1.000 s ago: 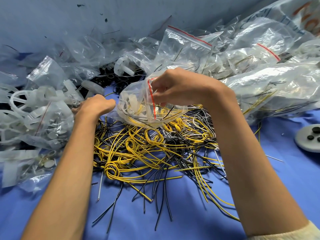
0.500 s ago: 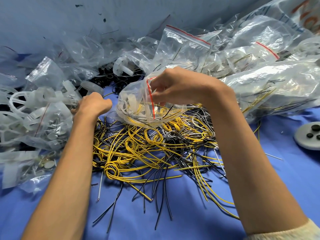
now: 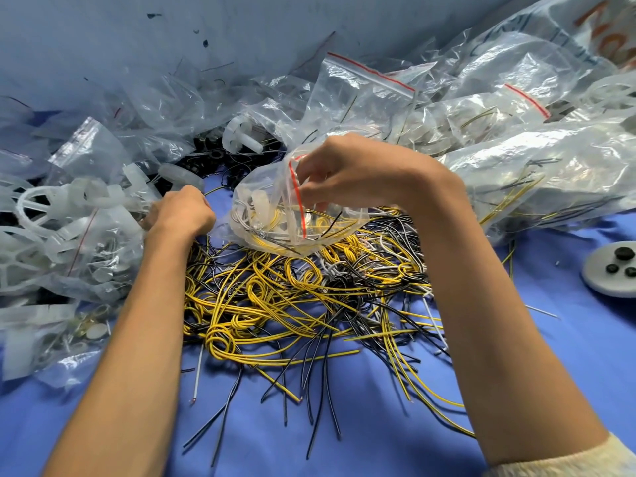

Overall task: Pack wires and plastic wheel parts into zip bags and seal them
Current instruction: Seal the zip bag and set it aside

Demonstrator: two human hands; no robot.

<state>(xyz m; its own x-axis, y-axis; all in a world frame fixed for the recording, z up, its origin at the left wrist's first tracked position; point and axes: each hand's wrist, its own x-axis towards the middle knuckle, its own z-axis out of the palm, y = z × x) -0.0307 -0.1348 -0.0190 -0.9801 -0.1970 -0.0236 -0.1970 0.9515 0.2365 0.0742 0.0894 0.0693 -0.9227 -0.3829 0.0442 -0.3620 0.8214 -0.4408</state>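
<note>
While held just above the wire pile (image 3: 275,297), pinched the zip bag (image 3: 261,218) at its red-striped mouth with the right hand (image 3: 351,173). Looked light, limp, slippery; judged the stiffer zip edge the best hold. Curled the left hand (image 3: 182,211) by the wheel parts (image 3: 41,208); could not tell any hold there.

1. Hands: 2, a left hand (image 3: 182,210) and a right hand (image 3: 347,177).
2. Held zip bag (image 3: 268,215): 1, pinched by the right hand.
3. Red-strip bags (image 3: 361,94) in the back pile: 2 plain to see. The rest is crumpled plastic and can't be counted.
4. Wires (image 3: 292,297): one loose heap, too many strands to count, in 3 colours (yellow, black, white).
5. Grey disc (image 3: 605,277): 1, at the right edge.
6. Black pieces (image 3: 624,253) on the disc: 3.
7. White spoked wheel parts (image 3: 38,208) on the left: at least 2. Others are buried under plastic.
</note>
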